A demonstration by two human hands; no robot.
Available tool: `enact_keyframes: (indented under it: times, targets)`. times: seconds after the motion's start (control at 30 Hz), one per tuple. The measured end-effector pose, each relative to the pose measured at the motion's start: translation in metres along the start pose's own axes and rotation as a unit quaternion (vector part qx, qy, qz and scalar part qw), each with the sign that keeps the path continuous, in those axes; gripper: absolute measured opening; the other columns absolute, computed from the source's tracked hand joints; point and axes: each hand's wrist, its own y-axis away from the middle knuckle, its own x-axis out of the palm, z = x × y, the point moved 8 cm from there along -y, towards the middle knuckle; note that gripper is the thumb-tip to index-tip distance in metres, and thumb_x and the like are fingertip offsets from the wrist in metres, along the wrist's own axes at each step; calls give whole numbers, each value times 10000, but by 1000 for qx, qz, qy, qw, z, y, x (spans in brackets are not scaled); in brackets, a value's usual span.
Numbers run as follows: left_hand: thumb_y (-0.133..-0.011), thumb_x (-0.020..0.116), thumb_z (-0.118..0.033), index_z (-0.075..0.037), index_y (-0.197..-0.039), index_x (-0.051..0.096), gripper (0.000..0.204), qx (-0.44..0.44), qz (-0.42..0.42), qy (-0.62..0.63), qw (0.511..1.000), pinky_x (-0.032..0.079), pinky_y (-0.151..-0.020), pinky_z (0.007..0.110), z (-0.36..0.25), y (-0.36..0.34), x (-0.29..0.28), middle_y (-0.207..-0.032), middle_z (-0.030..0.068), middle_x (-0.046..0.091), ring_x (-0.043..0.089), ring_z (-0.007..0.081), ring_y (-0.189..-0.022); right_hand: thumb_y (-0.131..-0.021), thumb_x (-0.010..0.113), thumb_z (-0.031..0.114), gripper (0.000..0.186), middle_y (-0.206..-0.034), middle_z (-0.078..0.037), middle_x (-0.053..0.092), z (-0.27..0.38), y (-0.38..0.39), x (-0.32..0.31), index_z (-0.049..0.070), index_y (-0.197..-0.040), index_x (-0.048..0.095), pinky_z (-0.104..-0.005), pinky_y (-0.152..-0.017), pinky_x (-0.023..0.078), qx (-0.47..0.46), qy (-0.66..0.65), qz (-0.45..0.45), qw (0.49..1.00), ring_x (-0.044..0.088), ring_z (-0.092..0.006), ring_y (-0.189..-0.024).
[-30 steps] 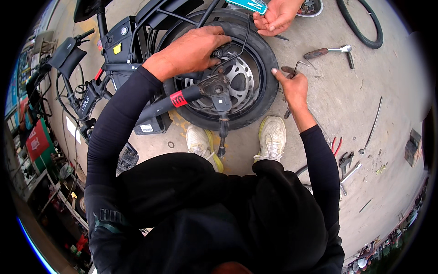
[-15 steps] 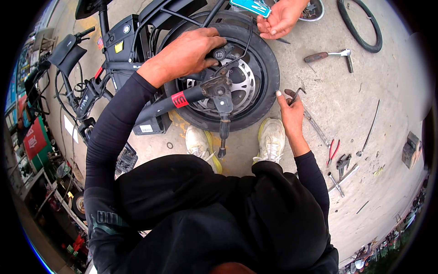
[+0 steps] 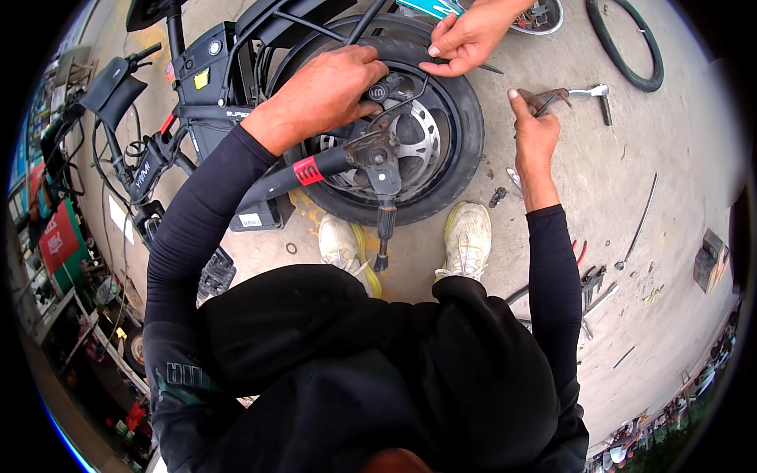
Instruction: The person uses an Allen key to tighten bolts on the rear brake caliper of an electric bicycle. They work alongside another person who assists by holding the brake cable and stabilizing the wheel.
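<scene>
An electric bike lies on its side, its rear wheel (image 3: 465, 142) in front of me with the brake disc (image 3: 430, 138) facing up. My left hand (image 3: 331, 87) reaches over the tyre, fingers and thumb closed around a black part with a round cap (image 3: 378, 93) beside the disc. My right hand (image 3: 538, 130), right of the wheel, is closed on a thin bent tool like a hex key (image 3: 561, 94), thumb raised. Behind its fingers lies a ratchet wrench (image 3: 587, 91), its handle mostly hidden. Another person's hand (image 3: 465, 39) touches the black cable (image 3: 426, 77) above the wheel.
Near my right shoe (image 3: 467, 236) lies a small dark part (image 3: 497, 196). Pliers (image 3: 582, 251), a cross wrench (image 3: 603, 299) and a thin rod (image 3: 640, 221) lie to the right. A black rubber tube (image 3: 653, 63), a metal bowl (image 3: 558, 20) and a block (image 3: 711, 260) are farther out.
My right hand has moved up and right with the bent tool, over the ratchet handle. The other person's hand has moved left and down to the cable. My left hand stays put.
</scene>
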Motion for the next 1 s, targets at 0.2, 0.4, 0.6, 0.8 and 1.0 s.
enact_keyframes:
  times: [0.2, 0.4, 0.6, 0.8, 1.0]
  targets:
    - [-763, 812, -145, 12, -1158, 656, 453, 17, -32, 25, 999, 527, -909, 427, -3, -1, -8, -1119, 156, 624, 621, 365, -1052, -962, 699, 320, 442, -697, 58, 466, -15, 29, -24, -37, -1211, 624, -238, -506, 303, 104, -115, -5, 988, 410, -60, -576]
    - [-834, 742, -113, -25, -1128, 672, 314, 6, -117, 73, 990, 552, -841, 422, 19, 23, -23, -1104, 146, 639, 650, 363, -967, -1037, 550, 277, 358, -780, 12, 488, -62, 83, -13, -6, -1254, 578, -269, -555, 378, 174, -122, 30, 977, 480, -101, -637]
    - [-809, 742, -151, -5, -1007, 664, 259, 33, -145, 108, 983, 532, -857, 456, 13, 11, -33, -1021, 153, 618, 626, 360, -998, -979, 659, 337, 327, -617, 55, 426, -94, 108, -4, 14, -1024, 648, -243, -469, 311, 187, -90, 86, 974, 424, -73, -530]
    - [-816, 729, -136, -5, -1103, 645, 327, 28, -174, 144, 974, 534, -898, 456, 12, 47, -16, -1130, 155, 596, 605, 349, -1084, -892, 787, 382, 383, -618, 45, 406, -117, 188, 52, 159, -802, 488, -307, -496, 313, 350, -63, 225, 907, 437, -133, -524]
    - [-849, 722, -128, -28, -1292, 553, 484, -8, -261, 156, 953, 540, -877, 451, 24, 59, -61, -1097, 165, 634, 650, 361, -1034, -859, 825, 354, 373, -608, 53, 441, -120, 154, 40, 144, -794, 524, -252, -436, 253, 284, -71, 159, 943, 401, -95, -477]
